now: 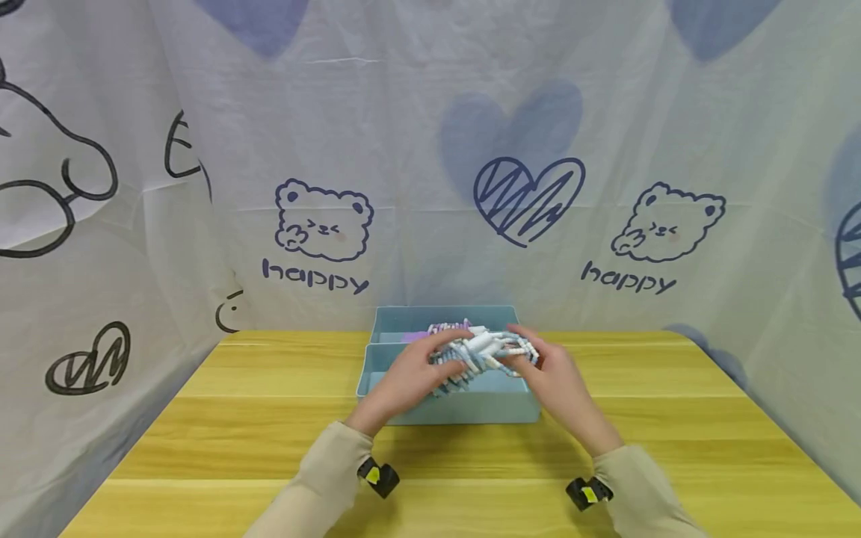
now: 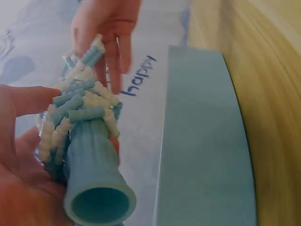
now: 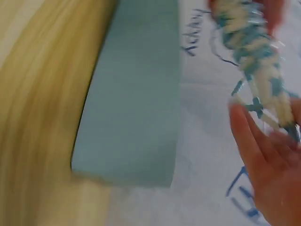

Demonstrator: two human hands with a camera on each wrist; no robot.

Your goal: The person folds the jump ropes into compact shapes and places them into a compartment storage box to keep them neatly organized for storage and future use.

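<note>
A bundled jump rope (image 1: 480, 347) with blue and white beads is held up above a light blue bin. Its blue handle (image 2: 94, 165), flared and hollow at the end, points toward the left wrist camera. My left hand (image 1: 410, 377) grips the left part of the bundle, thumb on the near side. At the other end, my right hand (image 1: 554, 377) holds the loose loops between thumb and fingers. In the right wrist view this right hand (image 3: 275, 165) is around the loop ends, its contact partly hidden.
The light blue bin (image 1: 464, 409) stands on a wood-grain table (image 1: 269, 433) and has a divider across it. In its back part lies a purple and white beaded bundle (image 1: 451, 326), partly hidden. A printed white cloth (image 1: 417, 224) hangs behind.
</note>
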